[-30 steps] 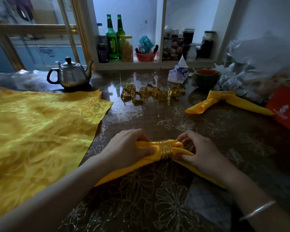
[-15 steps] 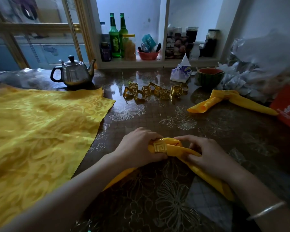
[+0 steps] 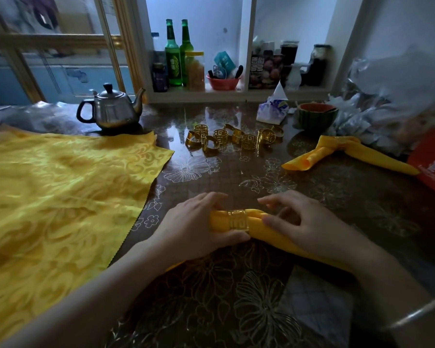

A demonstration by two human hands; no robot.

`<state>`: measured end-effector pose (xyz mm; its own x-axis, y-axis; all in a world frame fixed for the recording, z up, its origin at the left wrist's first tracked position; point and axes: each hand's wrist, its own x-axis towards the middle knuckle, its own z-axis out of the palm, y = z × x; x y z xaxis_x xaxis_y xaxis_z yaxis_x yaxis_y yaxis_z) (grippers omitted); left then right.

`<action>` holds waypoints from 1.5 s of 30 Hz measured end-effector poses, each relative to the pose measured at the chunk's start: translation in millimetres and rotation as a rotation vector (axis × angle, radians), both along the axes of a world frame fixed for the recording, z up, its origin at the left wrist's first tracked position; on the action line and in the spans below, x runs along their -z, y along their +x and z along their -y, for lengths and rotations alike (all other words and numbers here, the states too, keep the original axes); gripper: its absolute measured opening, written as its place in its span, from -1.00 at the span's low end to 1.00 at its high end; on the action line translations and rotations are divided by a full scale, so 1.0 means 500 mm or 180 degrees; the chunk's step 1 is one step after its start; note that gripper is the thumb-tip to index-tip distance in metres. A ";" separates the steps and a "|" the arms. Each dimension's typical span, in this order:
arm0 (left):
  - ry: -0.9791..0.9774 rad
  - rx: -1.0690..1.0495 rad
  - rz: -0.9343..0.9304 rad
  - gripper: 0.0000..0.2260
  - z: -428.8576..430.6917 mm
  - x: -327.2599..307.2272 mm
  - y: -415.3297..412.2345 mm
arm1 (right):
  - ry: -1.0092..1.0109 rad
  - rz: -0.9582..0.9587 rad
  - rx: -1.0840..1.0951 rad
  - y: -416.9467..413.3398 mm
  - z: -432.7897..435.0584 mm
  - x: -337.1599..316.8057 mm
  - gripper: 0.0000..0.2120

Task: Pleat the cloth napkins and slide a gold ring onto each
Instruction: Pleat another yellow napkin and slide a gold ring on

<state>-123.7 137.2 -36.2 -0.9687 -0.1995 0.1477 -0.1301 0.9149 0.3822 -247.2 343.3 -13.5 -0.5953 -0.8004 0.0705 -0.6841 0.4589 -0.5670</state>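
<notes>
Head view, left hand (image 3: 199, 222), right hand (image 3: 309, 222) grip ringed napkin (image 3: 259, 233), red bowl (image 3: 222, 84) holds oddments (image 3: 224, 62)

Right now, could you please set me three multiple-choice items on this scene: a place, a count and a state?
1. The teapot stands: A. behind the flat yellow cloth B. on the floor C. on a chair
2. Green bottles on the shelf: A. one B. two C. four
3. The napkin in the left hand is: A. spread flat B. ringless C. wearing a gold ring
Answers: A, it sits past the cloth's far edge; B, two necks stand side by side; C, the ring wraps its middle.
</notes>
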 end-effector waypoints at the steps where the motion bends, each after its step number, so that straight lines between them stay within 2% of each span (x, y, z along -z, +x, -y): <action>1: 0.0125 -0.0098 0.0000 -0.11 0.006 0.002 0.007 | -0.0193 -0.0106 0.0108 0.002 0.008 0.002 -0.68; 3: 0.0387 -0.0255 0.0028 -0.28 0.016 0.003 0.016 | -0.0139 -0.0438 0.0230 0.005 0.025 0.005 -0.79; 5: 0.0525 -0.0315 0.0043 -0.47 0.018 0.004 0.020 | 0.0214 -0.0600 0.0222 0.010 0.035 0.001 -0.81; 9: 0.0513 -0.0258 0.0014 -0.54 0.013 0.014 0.022 | 0.0622 -0.0781 0.0168 0.018 0.051 -0.021 -0.76; 13: 0.0524 -0.0337 0.0025 -0.58 0.014 0.023 0.015 | 0.0683 -0.0941 0.0166 0.023 0.071 -0.014 -0.78; 23: -0.0095 -0.0484 -0.0170 -0.65 -0.011 0.015 0.015 | 0.0316 0.1001 0.0680 -0.019 0.099 0.010 -0.79; 24: -0.0106 -0.0491 -0.0171 -0.63 -0.011 0.015 0.016 | 0.0279 0.0929 0.0730 -0.018 0.094 0.011 -0.76; 26: -0.0040 -0.0506 -0.0265 -0.56 -0.010 0.018 0.020 | 0.0139 0.0241 0.0780 -0.007 0.082 0.009 -0.71; 28: 0.0110 -0.0465 -0.0503 -0.49 -0.010 0.020 0.025 | -0.0194 -0.0521 0.0738 0.015 0.065 0.004 -0.76; 30: 0.0099 -0.0355 -0.0677 -0.54 -0.013 0.020 0.030 | -0.0254 -0.0907 0.0589 0.037 0.049 -0.002 -0.82; 33: -0.0109 -0.0313 -0.0636 -0.67 -0.013 0.017 0.031 | 0.0007 -0.0912 0.0366 0.064 0.039 0.007 -0.80; 35: -0.0114 -0.0394 -0.0589 -0.69 -0.010 0.016 0.030 | -0.0041 -0.0713 0.0414 0.075 0.036 0.017 -0.76; 37: -0.0142 -0.0460 -0.0518 -0.69 -0.011 0.018 0.028 | -0.0153 -0.0567 0.0487 0.081 0.034 0.026 -0.81; 41: -0.0223 -0.0498 -0.0411 -0.68 -0.014 0.020 0.024 | -0.0037 -0.0987 0.0556 0.086 0.038 0.037 -0.93; 45: -0.0159 -0.0504 -0.0344 -0.72 -0.012 0.016 0.018 | -0.0370 -0.0919 0.0463 0.077 0.036 0.037 -0.85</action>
